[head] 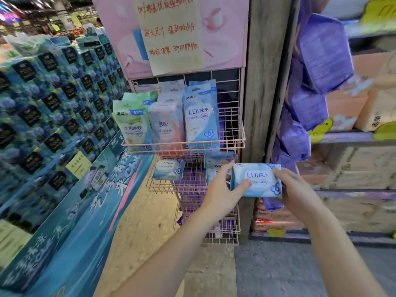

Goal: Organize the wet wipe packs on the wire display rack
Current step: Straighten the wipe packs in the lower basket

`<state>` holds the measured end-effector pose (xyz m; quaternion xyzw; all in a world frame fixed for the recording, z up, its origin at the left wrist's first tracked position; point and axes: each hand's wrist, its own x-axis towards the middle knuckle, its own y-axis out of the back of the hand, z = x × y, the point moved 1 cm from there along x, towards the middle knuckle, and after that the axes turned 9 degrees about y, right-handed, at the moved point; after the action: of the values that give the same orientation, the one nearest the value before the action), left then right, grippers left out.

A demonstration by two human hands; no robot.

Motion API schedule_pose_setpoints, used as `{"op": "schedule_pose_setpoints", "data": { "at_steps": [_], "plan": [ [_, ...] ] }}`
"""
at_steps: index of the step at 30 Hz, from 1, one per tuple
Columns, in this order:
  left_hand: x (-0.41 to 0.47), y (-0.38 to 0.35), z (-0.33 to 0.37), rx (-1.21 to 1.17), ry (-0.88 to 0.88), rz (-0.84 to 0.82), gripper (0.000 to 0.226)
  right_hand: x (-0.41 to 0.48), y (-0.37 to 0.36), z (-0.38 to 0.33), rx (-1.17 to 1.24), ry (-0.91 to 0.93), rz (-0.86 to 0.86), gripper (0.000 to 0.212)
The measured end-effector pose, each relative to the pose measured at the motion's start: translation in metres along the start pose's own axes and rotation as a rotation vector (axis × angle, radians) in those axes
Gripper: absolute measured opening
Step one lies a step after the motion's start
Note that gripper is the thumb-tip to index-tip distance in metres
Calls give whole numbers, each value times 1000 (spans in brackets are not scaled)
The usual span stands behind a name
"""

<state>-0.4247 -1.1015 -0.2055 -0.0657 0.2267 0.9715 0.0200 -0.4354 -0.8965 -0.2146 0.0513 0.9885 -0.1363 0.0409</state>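
A blue and white wet wipe pack [257,179] is held flat in front of the pink wire display rack [233,144], just right of its second basket. My left hand [222,189] grips its left end, thumb on the front. My right hand [295,189] grips its right end. The top basket holds a green pack [130,123], a pink pack [165,123] and a tall blue pack [200,116], all upright. In the second basket lie a small blue pack [168,169] at the left and another blue pack [214,166] partly hidden behind my left hand.
Stacked blue tissue boxes [53,103] fill a display on the left. A wooden post [263,82] stands right of the rack, with purple packs [321,52] hanging beside it. Shelves with cartons [353,168] are at the right. A pink sign [171,31] tops the rack.
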Motion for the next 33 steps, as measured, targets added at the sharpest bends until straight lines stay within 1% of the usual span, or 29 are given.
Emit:
{"op": "schedule_pose_setpoints", "data": {
  "at_steps": [2,3,5,8,12,15,18,23,25,27,29,30,31,33],
  "plan": [
    [-1,6,-7,11,35,8,70,3,-9,8,-16,-17,-11,22],
    [-1,9,-12,19,53,14,72,4,-14,12,-26,-27,-17,19],
    [-2,17,-21,21,92,22,68,6,-27,22,-48,-50,-45,18],
    [-4,33,-36,-13,136,50,63,11,-49,38,-95,-76,-94,21],
    [-7,63,-55,-13,170,96,75,13,-87,47,-129,-103,-189,22],
    [-4,87,-74,2,205,114,83,12,-115,55,-207,-91,-298,27],
    [5,113,-88,-6,217,122,82,17,-143,67,-270,-73,-338,33],
    [23,152,-108,-4,190,68,69,23,-191,76,-264,-80,-299,32],
    [36,168,-118,-17,182,30,66,27,-204,79,-267,-62,-263,33],
    [51,184,-124,22,184,23,61,32,-212,83,-258,-59,-212,34],
    [69,204,-127,78,180,65,42,37,-216,84,-256,-52,-152,33],
    [78,214,-128,123,171,89,31,39,-217,86,-251,-57,-125,34],
    [89,223,-131,205,147,107,26,39,-219,86,-244,-69,-98,35],
    [112,238,-134,476,76,122,34,41,-222,88,-237,-79,-58,39]
  ]
}}
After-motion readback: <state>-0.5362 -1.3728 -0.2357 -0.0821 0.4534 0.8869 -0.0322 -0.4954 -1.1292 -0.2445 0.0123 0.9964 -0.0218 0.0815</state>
